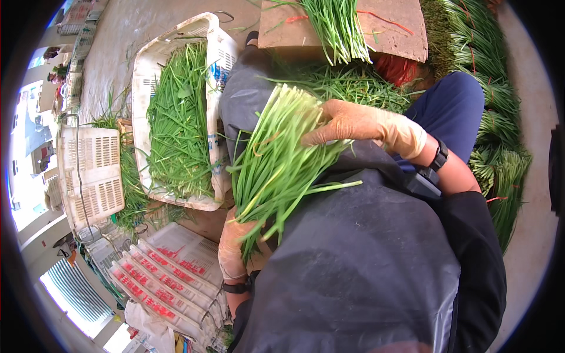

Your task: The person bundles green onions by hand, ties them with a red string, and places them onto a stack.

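A loose bunch of green garlic chives [282, 154] lies slantwise over my lap and dark apron, its pale cut ends towards the board. My left hand [236, 245], in a thin glove, is closed around the leafy tips at the lower end. Near the pale ends, my right hand [353, 123], also gloved, rests against the bunch's right side with fingers spread; whether it grips any stems cannot be told. Another bunch of chives [337, 31] lies on the wooden board [282, 33] ahead, with red ties beside it.
A white plastic crate [216, 48] full of chives stands to the left, with an empty basket [90, 172] beyond it. Stacked crates [176, 273] sit at lower left. Tied bundles [481, 57] line the right. Loose leaves [353, 84] and red ties [397, 68] lie by the board.
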Demonstrator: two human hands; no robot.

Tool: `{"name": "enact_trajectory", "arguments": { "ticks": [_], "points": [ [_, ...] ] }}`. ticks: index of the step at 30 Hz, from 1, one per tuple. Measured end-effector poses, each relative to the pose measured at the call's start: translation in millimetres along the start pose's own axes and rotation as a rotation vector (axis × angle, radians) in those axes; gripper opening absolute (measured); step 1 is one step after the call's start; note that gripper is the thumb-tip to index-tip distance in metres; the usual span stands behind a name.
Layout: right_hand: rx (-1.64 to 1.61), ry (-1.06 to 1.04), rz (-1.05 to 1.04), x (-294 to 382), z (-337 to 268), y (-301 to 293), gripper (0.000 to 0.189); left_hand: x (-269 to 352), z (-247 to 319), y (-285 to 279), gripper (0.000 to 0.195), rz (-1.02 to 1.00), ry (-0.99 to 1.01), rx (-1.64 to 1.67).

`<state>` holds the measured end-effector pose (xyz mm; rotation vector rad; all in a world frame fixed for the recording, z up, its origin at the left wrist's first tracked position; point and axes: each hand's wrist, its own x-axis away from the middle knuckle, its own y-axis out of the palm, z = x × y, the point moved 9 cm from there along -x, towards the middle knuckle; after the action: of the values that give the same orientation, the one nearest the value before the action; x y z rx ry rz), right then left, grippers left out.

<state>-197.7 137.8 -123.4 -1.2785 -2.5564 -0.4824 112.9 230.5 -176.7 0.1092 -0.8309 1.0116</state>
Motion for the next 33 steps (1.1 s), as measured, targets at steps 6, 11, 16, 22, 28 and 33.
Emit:
{"name": "enact_trajectory", "arguments": {
  "ticks": [6,11,16,22,28,33],
  "points": [
    [-0.192,-0.116,-0.054,-7,2,13,0.056,3,4,-2,0.04,0.127,0.113,-0.012],
    [-0.395,-0.072,0.053,-17,16,10,0.046,9,5,-5,0.035,0.215,0.138,0.063],
    [-0.406,-0.059,0.071,-12,24,2,0.044,14,10,-17,0.032,0.32,0.098,0.159],
    [-0.485,-0.261,0.016,-10,17,17,0.043,20,35,-27,0.04,0.381,0.299,-0.356],
    [-0.565,-0.125,0.133,-14,42,4,0.024,13,30,-28,0.045,0.284,0.282,-0.194],
    [-0.913,-0.237,0.176,4,42,-54,0.047,12,7,-30,0.04,0.215,0.106,0.106]
  ]
}}
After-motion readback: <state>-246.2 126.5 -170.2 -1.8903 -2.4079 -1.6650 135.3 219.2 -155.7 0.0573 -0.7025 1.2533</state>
